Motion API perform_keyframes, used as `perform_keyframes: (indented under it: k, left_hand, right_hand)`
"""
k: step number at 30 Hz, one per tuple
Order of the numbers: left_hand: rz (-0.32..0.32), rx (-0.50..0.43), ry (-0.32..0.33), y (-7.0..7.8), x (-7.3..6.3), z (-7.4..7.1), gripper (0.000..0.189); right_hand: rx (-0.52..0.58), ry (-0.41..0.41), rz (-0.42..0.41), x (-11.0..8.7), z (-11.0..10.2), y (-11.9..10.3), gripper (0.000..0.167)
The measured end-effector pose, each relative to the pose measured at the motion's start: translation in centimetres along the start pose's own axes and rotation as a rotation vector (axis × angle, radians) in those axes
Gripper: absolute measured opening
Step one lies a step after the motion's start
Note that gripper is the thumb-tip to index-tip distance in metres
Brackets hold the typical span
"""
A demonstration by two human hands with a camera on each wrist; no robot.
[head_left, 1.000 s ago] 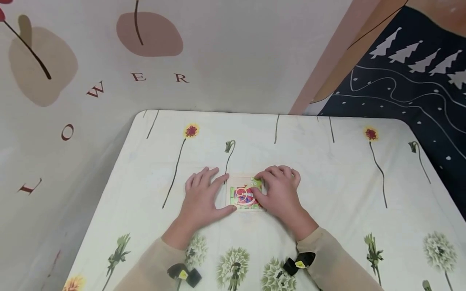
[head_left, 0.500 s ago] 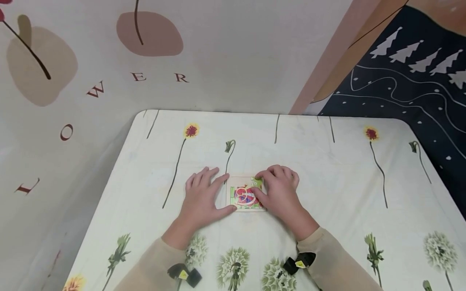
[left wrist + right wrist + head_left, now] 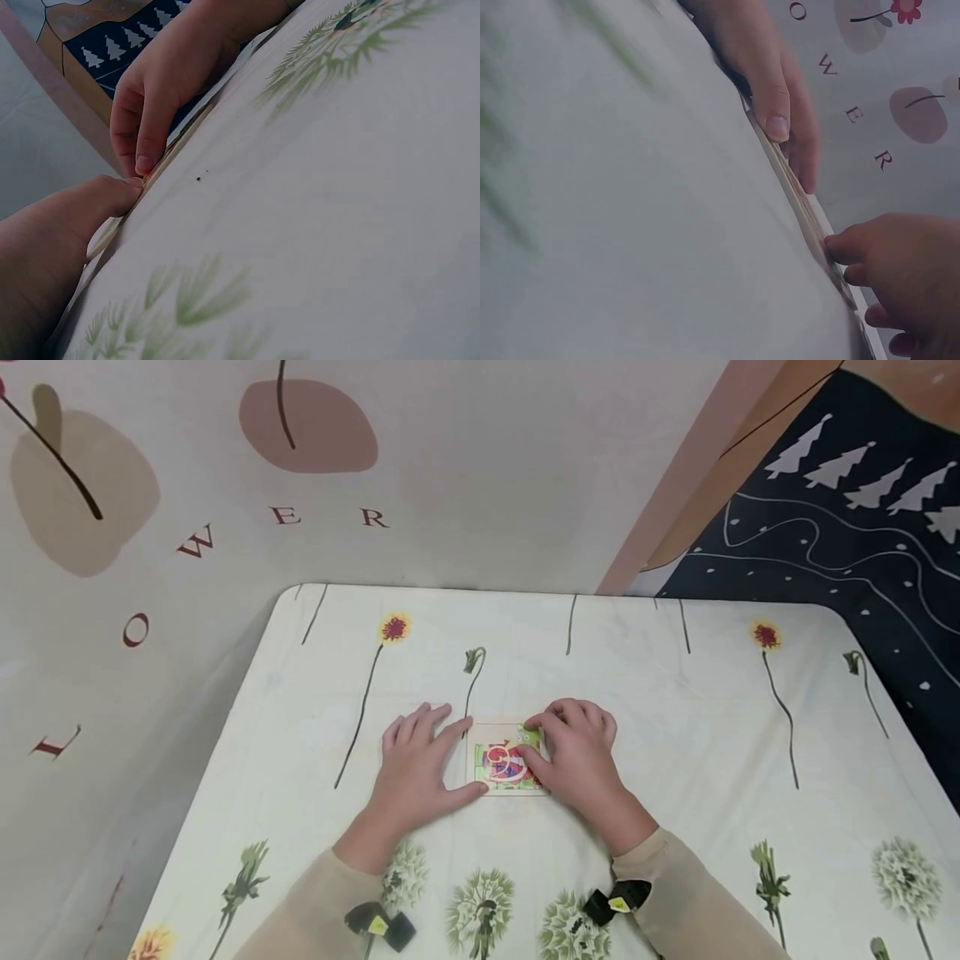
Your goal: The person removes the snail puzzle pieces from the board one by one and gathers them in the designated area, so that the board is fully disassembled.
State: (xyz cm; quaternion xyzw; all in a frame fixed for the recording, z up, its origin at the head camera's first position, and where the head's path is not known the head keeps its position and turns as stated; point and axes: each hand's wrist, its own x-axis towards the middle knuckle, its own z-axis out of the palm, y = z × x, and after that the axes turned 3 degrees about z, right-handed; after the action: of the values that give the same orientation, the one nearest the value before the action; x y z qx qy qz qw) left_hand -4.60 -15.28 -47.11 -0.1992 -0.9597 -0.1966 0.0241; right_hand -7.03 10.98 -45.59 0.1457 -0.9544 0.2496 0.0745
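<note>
A small square puzzle board (image 3: 510, 792) with a pale wooden rim lies flat on the flowered tablecloth. Its colourful picture (image 3: 501, 768) is red, purple and green with a white curved mark; a pale patch shows at its upper left. My left hand (image 3: 414, 772) spreads thumb and index finger at the board's two left corners, the other fingers extended on the cloth. From the other side, my right hand (image 3: 581, 756) grips the board's right part, thumb on the picture and index finger bent at the upper right edge. That hand covers some of the right side.
The tablecloth (image 3: 675, 735) is white with printed flowers. Behind the table hangs a pale printed cloth (image 3: 487, 527) with letters, and a dark one (image 3: 840, 552) with white trees stands at right. Black wrist straps (image 3: 618, 903) sit on both beige sleeves.
Both hands and the puzzle board stay almost exactly where they were. The head view has tilted very slightly.
</note>
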Motion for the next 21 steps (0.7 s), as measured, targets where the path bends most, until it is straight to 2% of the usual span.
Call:
perform_keyframes:
  k: [13,16,21]
  left_hand:
    - [-0.005,0.009,-0.005,0.08,0.13,-0.22,0.092]
    - [-0.007,0.014,-0.013,0.04,0.15,-0.19,0.093]
    - [-0.005,0.005,-0.007,-0.01,0.11,-0.04,0.092]
  right_hand:
    - [-0.028,0.076,-0.031,-0.21,-0.06,-0.12,0.028]
    - [-0.022,0.066,-0.029,-0.18,-0.19,-0.29,0.027]
    - [0.011,-0.003,0.017,-0.08,-0.32,-0.53,0.027]
